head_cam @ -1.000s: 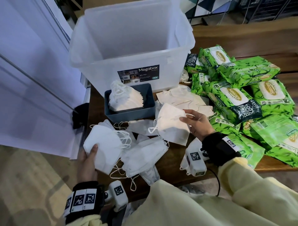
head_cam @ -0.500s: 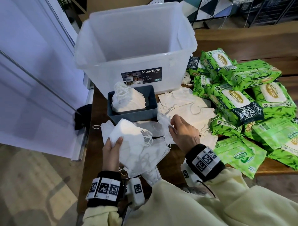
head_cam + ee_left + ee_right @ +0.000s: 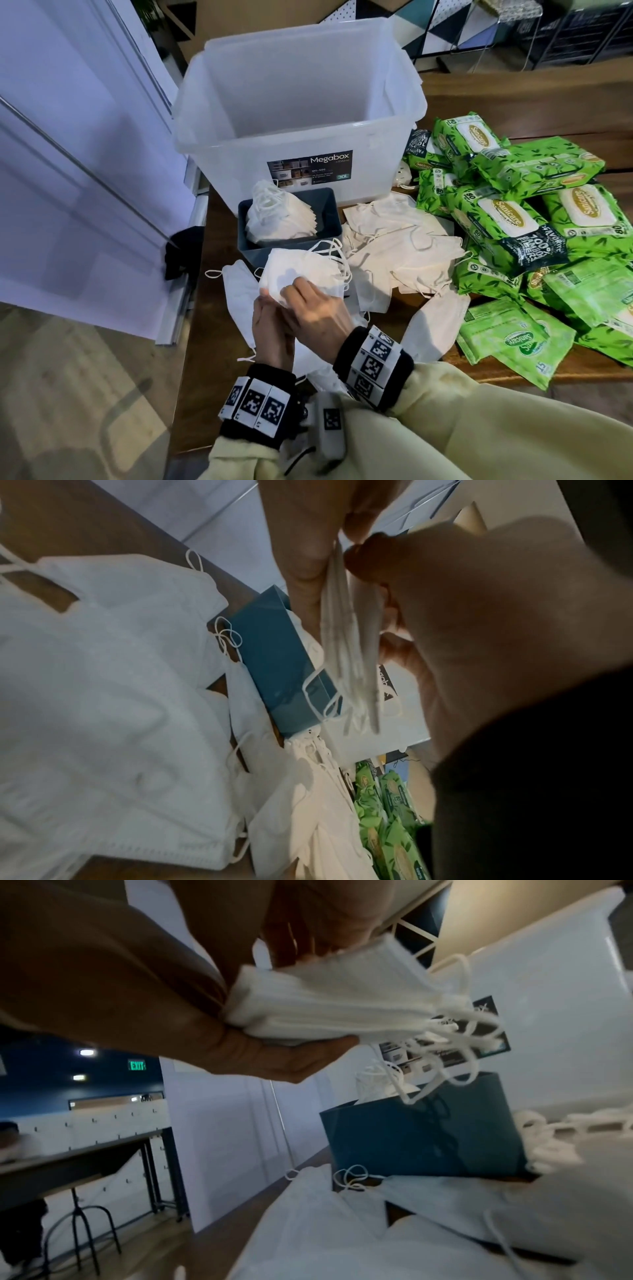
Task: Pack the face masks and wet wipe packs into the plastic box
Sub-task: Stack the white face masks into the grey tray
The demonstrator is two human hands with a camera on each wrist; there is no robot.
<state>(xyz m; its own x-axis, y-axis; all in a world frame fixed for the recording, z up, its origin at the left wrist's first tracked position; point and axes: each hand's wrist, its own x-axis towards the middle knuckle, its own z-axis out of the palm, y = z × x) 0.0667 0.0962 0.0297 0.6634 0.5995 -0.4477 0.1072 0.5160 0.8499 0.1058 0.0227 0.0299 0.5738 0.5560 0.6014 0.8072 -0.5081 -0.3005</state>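
I'm seeing the plastic box (image 3: pixel 298 102) standing open-topped at the far side; blue bin (image 3: pixel 291 236) sitting just before it, wet wipe packs (image 3: pixel 513 212) crowding the right.

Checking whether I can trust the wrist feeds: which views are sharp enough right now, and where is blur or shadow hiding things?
Head view: sharp, Megabox label readable, edges bowed by the wide lens. Left wrist view: the right hand is a blurred, shadowed mass covering the right side; stack of masks seen edge-on. Right wrist view: dim, ear loops smeared, though the left hand visibly grips the stack.
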